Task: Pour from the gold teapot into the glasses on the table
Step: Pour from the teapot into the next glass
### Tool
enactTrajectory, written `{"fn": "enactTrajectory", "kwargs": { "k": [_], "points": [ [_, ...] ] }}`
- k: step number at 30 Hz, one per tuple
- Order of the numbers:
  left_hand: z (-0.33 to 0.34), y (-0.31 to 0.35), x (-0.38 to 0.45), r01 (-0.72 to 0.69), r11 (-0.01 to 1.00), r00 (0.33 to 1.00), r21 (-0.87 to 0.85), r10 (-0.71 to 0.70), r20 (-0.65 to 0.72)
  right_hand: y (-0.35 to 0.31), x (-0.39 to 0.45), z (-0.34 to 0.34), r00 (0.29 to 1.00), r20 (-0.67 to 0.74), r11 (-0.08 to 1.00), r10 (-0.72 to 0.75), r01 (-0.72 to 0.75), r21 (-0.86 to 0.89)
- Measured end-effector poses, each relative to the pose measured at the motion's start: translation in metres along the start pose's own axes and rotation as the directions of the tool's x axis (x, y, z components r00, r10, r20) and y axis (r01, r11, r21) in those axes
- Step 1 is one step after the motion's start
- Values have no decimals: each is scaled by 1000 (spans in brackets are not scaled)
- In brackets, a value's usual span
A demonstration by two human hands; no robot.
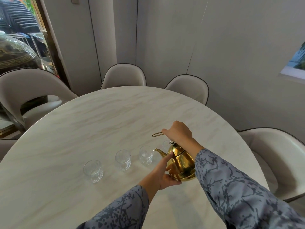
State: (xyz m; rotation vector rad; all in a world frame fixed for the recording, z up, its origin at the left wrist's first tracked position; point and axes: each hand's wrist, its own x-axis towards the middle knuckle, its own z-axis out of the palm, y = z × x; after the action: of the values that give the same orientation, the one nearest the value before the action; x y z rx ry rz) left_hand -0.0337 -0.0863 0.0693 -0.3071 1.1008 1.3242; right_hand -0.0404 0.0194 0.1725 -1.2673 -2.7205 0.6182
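Note:
The gold teapot (180, 166) is lifted and tilted to the left, its spout tip over the rim of a clear glass (146, 155). My right hand (179, 132) grips the teapot's wire handle from above. My left hand (162, 175) cups the pot's underside, with a finger up along its side. Two more clear glasses (123, 160) (93, 171) stand in a row to the left. Another glass (165, 145) is partly hidden behind the pot. I cannot tell whether liquid is flowing.
The glasses stand near the front of an oval marble table (99, 123). Beige padded chairs (123, 76) (189, 88) (280, 161) (28, 90) ring its far and side edges. A grey wall stands behind them.

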Motion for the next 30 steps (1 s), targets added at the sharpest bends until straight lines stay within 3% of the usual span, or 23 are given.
{"fn": "enactTrajectory", "kwargs": {
  "k": [15,30],
  "points": [
    [-20,-1,12,-88,977,992,195,104,-76,31,-1,30,997,-12,985,80,-77,152],
    [-36,-1,-13,-187,950,971,249,217,-101,29,-24,22,997,-17,955,-73,74,286]
  ]
}}
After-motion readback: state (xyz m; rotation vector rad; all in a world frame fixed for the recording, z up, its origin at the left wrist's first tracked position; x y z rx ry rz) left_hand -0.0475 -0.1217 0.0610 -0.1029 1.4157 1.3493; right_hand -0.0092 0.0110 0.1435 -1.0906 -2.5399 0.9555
